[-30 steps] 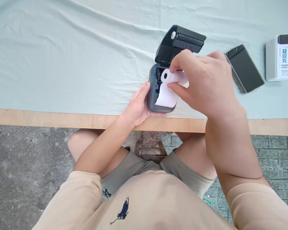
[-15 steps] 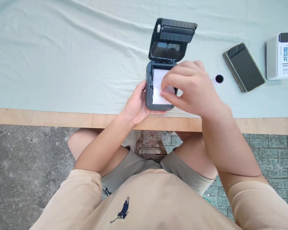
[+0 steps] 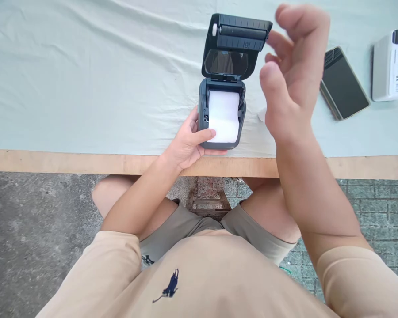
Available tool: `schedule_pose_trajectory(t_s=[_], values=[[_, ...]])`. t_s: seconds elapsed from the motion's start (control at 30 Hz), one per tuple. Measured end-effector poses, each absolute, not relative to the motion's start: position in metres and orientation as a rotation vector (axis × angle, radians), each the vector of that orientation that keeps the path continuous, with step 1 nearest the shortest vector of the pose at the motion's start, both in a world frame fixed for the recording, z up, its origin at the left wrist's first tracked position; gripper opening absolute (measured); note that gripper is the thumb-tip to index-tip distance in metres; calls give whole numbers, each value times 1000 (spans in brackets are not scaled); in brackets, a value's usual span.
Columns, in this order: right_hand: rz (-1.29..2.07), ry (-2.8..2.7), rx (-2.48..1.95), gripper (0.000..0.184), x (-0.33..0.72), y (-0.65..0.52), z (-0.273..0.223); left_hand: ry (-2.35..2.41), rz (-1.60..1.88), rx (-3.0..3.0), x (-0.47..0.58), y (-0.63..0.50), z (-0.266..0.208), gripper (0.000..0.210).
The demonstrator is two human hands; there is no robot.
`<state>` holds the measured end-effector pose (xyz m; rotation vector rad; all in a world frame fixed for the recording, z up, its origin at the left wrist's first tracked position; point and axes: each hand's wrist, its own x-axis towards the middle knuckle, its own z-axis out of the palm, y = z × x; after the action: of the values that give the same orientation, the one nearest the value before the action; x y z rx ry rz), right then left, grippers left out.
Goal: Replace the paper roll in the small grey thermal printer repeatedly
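A dark grey portable label printer (image 3: 203,99) stands at the table's front, its hinged lid (image 3: 228,62) raised away from me. White paper (image 3: 224,110) lies in its open bay and reaches down over the front part. My left hand (image 3: 192,141) grips the printer from the left, with the thumb pressed on the paper and fingers underneath. Beside the lid's right edge, my right hand (image 3: 295,75) is raised with fingers apart and holds nothing. Whether its fingertips touch the lid I cannot tell.
A dark smartphone (image 3: 345,84) lies to the right, partly behind my right hand. Farther right is a white box-shaped device (image 3: 383,68) with a printed label. A small white piece (image 3: 262,115) shows by my right wrist. The cloth-covered table (image 3: 102,88) ends in a wooden edge (image 3: 69,162).
My right hand has let go of the paper and moved up and right to beside the lid, opening its fingers. My left thumb has come over onto the paper.
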<state>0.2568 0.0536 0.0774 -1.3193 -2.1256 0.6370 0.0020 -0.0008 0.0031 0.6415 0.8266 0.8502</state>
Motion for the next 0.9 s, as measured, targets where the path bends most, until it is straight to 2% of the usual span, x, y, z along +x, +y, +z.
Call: schedule_pose_trajectory(t_s=[0.1, 0.27, 0.43, 0.53, 0.67, 0.8, 0.9], values=[[730, -1923, -1357, 56, 241, 51, 62, 825, 846, 649, 0, 0, 0, 100], [771, -1626, -1164, 49, 217, 45, 22, 807, 832, 664, -2, 2, -8, 99], [922, -1649, -1222, 61, 229, 39, -15, 801, 834, 673, -1, 0, -5, 101], [942, -1784, -1380, 66, 236, 33, -17, 867, 856, 643, 1, -5, 5, 85], [856, -1860, -1453, 75, 235, 28, -2, 874, 867, 599, 3, -8, 14, 79], [867, -1853, -1463, 69, 232, 28, 3, 842, 836, 519, 4, -2, 11, 56], [892, -1842, -1459, 72, 236, 27, -2, 839, 790, 455, 5, 3, 10, 59]])
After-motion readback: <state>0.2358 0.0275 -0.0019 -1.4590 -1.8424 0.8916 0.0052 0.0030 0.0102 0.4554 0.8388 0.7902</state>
